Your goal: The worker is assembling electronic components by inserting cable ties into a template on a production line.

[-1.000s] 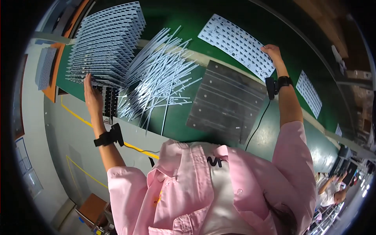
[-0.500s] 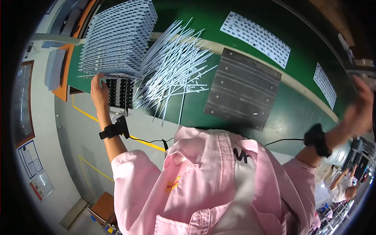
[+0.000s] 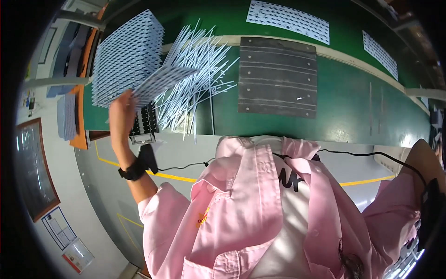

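Observation:
My left hand [image 3: 121,114] is raised over the near edge of the green table [image 3: 353,107] and grips one white perforated panel [image 3: 162,79], held tilted above a loose pile of thin white rods [image 3: 200,60]. A tall stack of the same white panels [image 3: 123,56] stands just left of the pile. A small black ridged block [image 3: 144,123] lies under my left hand. My right hand [image 3: 420,156] hangs far to the right at the picture's rim, off the table, and its fingers are hidden. Both wrists wear black bands with cables.
A dark grey slatted board [image 3: 278,76] lies flat on the table right of the rods. Two more white perforated sheets [image 3: 288,18] [image 3: 381,51] lie along the far side. Grey floor with yellow lines [image 3: 107,162] runs on the left; framed boards stand there.
My left hand has lifted a white panel up off the stack area. My right arm has swung from the far sheet down and out to the right rim.

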A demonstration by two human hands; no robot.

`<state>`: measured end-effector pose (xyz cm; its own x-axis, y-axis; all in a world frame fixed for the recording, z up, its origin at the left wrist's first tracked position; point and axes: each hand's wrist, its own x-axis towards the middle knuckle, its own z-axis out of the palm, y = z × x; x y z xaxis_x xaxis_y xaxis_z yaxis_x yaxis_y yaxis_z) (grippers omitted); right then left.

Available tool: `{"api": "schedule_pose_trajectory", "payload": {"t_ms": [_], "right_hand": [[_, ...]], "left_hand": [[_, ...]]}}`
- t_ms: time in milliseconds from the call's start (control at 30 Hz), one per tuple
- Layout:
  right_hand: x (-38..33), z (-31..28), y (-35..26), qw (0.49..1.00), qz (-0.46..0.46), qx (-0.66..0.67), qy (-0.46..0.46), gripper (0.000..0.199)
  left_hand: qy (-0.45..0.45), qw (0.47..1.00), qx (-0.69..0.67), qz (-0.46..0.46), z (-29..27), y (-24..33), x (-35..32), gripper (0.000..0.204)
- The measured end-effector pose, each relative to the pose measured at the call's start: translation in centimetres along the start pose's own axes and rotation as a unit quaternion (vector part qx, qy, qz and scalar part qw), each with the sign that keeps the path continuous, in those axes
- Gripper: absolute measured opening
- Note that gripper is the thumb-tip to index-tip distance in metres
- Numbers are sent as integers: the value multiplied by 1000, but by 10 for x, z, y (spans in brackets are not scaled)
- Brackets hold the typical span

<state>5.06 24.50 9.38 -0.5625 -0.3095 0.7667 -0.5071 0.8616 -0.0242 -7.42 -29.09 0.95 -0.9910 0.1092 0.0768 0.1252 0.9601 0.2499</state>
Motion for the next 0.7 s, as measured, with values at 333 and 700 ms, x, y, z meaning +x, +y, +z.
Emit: {"api": "schedule_pose_trajectory", "payload": {"t_ms": [333, 700], "right_hand": [[-48, 15, -9, 988, 66, -12, -139, 27], [-154, 58, 16, 862, 348, -2, -368, 31]], "left_hand": [[-80, 903, -32, 420, 92, 261, 12, 20], [-129, 844, -227, 469, 175, 349, -15, 30]]}}
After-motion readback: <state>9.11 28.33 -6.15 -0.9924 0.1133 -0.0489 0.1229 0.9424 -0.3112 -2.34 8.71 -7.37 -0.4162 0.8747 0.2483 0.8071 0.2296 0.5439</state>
